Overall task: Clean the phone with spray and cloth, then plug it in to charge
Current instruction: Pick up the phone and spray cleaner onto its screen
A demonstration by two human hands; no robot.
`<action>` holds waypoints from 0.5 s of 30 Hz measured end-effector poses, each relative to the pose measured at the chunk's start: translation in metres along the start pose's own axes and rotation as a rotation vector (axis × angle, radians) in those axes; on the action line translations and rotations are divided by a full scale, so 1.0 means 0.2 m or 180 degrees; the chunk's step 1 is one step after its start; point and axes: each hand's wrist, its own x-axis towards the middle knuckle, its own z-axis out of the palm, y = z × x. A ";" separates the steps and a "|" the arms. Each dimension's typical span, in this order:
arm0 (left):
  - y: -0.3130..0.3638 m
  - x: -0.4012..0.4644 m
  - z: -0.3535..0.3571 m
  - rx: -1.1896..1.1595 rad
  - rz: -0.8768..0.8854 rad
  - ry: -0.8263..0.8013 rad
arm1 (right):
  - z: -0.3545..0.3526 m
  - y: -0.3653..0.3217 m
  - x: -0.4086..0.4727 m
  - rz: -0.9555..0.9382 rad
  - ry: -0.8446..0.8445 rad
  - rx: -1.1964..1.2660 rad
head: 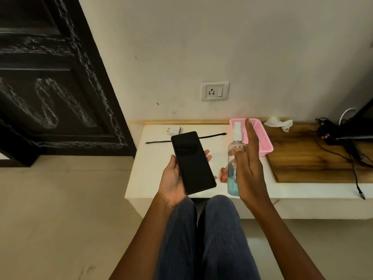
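My left hand (171,178) holds a black phone (192,161), screen up and dark, above the front of the white shelf (155,158). My right hand (251,164) grips a clear spray bottle (234,158) with blue liquid in its lower part and a white nozzle on top, upright, just right of the phone. A small reddish cloth (223,174) lies on the shelf behind the bottle, mostly hidden. A white charger adapter (174,130) and a black cable (185,138) lie at the back of the shelf. A wall socket (214,91) sits above them.
A pink mesh basket (262,136) stands behind my right hand. A crumpled white tissue (279,122) lies on the wooden board (314,160) to the right, beside tangled black cables (331,132) and a dark device. A dark carved door (50,87) is on the left. My knees are below.
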 end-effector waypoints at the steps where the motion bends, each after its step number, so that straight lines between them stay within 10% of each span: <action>1: -0.01 -0.02 -0.01 0.0006 0.0004 0.0010 | -0.01 -0.01 -0.01 -0.0090 -0.0005 -0.0134; 15: -0.02 -0.17 0.04 0.0488 -0.0156 0.0131 | 0.02 -0.20 -0.12 -0.0604 -0.0450 -0.0907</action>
